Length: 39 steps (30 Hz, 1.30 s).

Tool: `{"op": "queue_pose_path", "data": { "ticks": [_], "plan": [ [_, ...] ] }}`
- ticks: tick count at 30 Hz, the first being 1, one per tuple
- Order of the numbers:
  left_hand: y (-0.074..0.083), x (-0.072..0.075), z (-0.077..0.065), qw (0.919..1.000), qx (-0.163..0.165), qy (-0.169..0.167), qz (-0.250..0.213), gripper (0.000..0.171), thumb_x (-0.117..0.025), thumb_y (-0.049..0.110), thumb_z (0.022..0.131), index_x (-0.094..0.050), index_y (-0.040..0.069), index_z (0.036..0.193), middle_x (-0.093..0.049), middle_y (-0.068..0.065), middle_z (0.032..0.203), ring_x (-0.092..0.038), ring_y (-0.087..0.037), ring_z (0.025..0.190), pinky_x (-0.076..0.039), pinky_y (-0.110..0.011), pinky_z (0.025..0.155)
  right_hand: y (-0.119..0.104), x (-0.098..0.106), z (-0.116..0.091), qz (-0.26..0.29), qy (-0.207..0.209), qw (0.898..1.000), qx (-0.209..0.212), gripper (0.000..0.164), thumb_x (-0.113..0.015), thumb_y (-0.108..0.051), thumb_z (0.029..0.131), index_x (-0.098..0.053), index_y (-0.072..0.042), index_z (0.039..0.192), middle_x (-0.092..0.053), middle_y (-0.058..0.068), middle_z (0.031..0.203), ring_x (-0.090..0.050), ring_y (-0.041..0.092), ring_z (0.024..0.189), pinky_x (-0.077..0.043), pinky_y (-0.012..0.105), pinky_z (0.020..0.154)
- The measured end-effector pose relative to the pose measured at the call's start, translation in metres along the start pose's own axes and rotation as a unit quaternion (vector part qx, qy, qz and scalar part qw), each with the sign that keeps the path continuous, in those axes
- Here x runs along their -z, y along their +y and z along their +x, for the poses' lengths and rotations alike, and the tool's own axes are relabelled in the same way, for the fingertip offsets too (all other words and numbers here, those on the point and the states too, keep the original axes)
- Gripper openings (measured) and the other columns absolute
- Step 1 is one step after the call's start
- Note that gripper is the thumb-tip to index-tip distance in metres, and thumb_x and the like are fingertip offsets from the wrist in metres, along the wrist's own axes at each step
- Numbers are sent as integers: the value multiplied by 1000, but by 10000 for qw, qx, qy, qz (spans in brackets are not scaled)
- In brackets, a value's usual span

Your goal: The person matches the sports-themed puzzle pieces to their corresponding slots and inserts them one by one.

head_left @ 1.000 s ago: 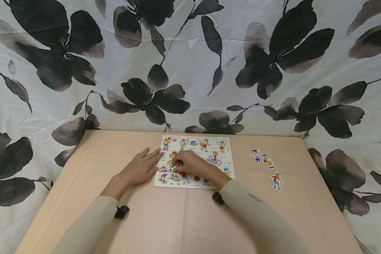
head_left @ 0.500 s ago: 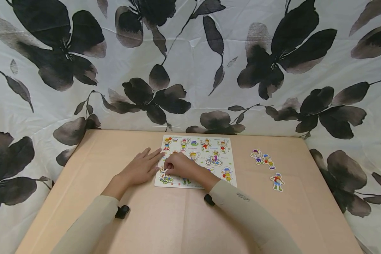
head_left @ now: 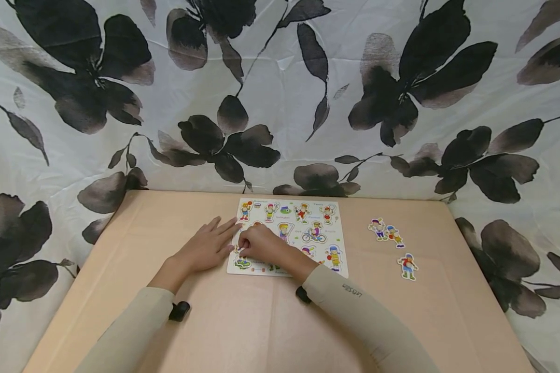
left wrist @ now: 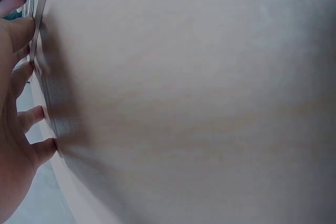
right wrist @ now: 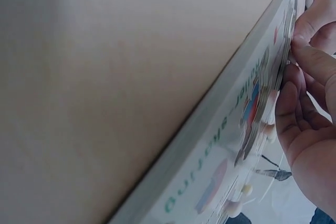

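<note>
A white peg puzzle board (head_left: pixel 342 243) printed with sports figures lies flat on the table. My left hand (head_left: pixel 205 247) rests at its left edge, fingers spread; in the left wrist view the fingertips (left wrist: pixel 46 148) touch along that edge. Over the lower left of the board, my right hand (head_left: pixel 263 243) pinches a small puzzle piece (head_left: pixel 242 263) with green at its bottom. The hand covers the upper part of that piece and some of the board. In the right wrist view, the right hand (right wrist: pixel 310 140) is low against the board, beside pieces with small round knobs.
Three loose figure pieces lie on the table right of the board: two touching or nearly so, one (head_left: pixel 377 229) beside another (head_left: pixel 394 237), and a third (head_left: pixel 407 267) closer to me. A floral cloth (head_left: pixel 308 77) hangs behind the table's far edge.
My right hand has moved a little left across the board with the puzzle piece, then slowed at the lower-left corner. The left hand has stayed in place.
</note>
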<state>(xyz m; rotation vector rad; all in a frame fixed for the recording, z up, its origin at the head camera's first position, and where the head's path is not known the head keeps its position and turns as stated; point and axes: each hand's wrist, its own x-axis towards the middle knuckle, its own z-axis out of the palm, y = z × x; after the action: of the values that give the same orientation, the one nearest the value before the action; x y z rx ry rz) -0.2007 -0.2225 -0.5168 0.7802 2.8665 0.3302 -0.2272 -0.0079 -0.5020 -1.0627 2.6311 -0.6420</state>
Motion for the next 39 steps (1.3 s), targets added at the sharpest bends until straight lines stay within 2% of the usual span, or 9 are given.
{"op": "queue_pose_path", "data": {
  "ticks": [8,18,24,31,39],
  "plan": [
    [1,4,0,10000,24,-31,-9,60,-51,39,107,-35,22,163,-28,-1,171,-22,-49,155,-24,-70,121,-7,1,-1,-25,50,9999,-100,13,-84,-24,88,-76,-15,90,-67,-9,78,-55,-2,70,-45,12,66],
    [2,5,-1,10000,2,23,-51,60,-52,35,106,-36,21,162,-30,-3,171,-22,-51,155,-24,-70,122,-11,-3,-3,-254,233,9994,-18,13,-86,-21,86,-75,-14,87,-64,-9,72,-51,1,68,-42,13,64],
    [2,4,0,10000,8,17,-78,61,-52,38,107,-35,22,163,-29,-2,171,-23,-51,154,-25,-72,119,-6,0,-8,64,238,9997,-89,18,-86,-23,86,-75,-12,94,-65,-7,77,-52,1,72,-43,14,67],
    [1,4,1,9999,66,-36,-68,62,-51,42,106,-35,23,163,-28,0,171,-23,-50,155,-25,-71,120,9,21,-26,629,285,9975,-119,17,-81,-20,91,-76,-9,103,-65,-6,83,-56,5,76,-49,17,70],
    [2,4,1,9998,149,-86,-105,64,-52,44,106,-34,22,163,-28,-1,171,-22,-49,155,-23,-70,122,38,47,-69,979,417,9935,-407,19,-79,-19,93,-76,-10,110,-67,-7,90,-59,9,81,-54,21,74]
  ]
}}
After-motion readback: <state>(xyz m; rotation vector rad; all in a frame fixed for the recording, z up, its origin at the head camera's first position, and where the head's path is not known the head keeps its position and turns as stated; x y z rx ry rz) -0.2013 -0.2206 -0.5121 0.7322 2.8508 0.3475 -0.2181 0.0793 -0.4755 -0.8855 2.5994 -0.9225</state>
